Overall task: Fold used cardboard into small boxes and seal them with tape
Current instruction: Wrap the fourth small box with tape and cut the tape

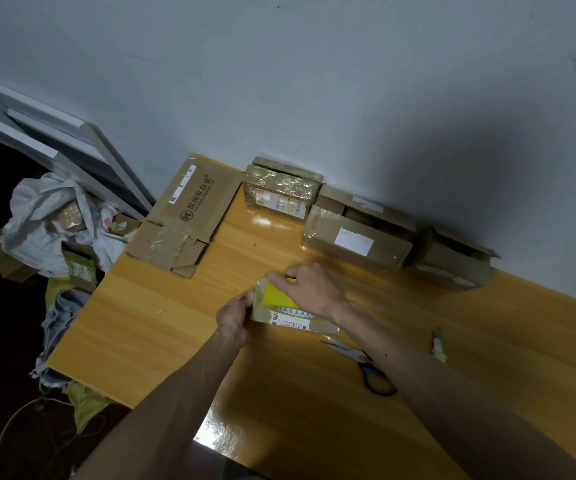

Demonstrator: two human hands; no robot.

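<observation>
We have the small box (279,301) lying flat on the counter (162,327), about midway between the far edge along the wall (314,81) and the near edge, and closer to the left edge than to the right. Its top shows a bright yellow patch, and a white printed label with a barcode runs along the side nearest us.

Our left hand (235,312) is at the box's left end, fingers curled and pinching that end. Our right hand (309,289) comes down on the box from above, its bent fingers (274,277) closing over the far part of the yellow top, so that much of the box is hidden beneath it.

Just to the right of the box, towards the near edge, lie scissors (366,367) with blue handles, partly crossed by our right forearm. Further right, well apart from them, is a small slim tool (438,344); we cannot tell what it is.

At the far left corner a flattened carton (189,216) with printed characters and old tape hangs a little over the left edge. Along the far edge, against the wall, stand three more: a taped box (279,192) wrapped in shiny tape, then an open box (352,237) with a white label, touching it, then a second open box (453,261) just beside that one.

Down on the floor beyond the left edge sits a white bag (44,223) with cardboard scraps around it.
</observation>
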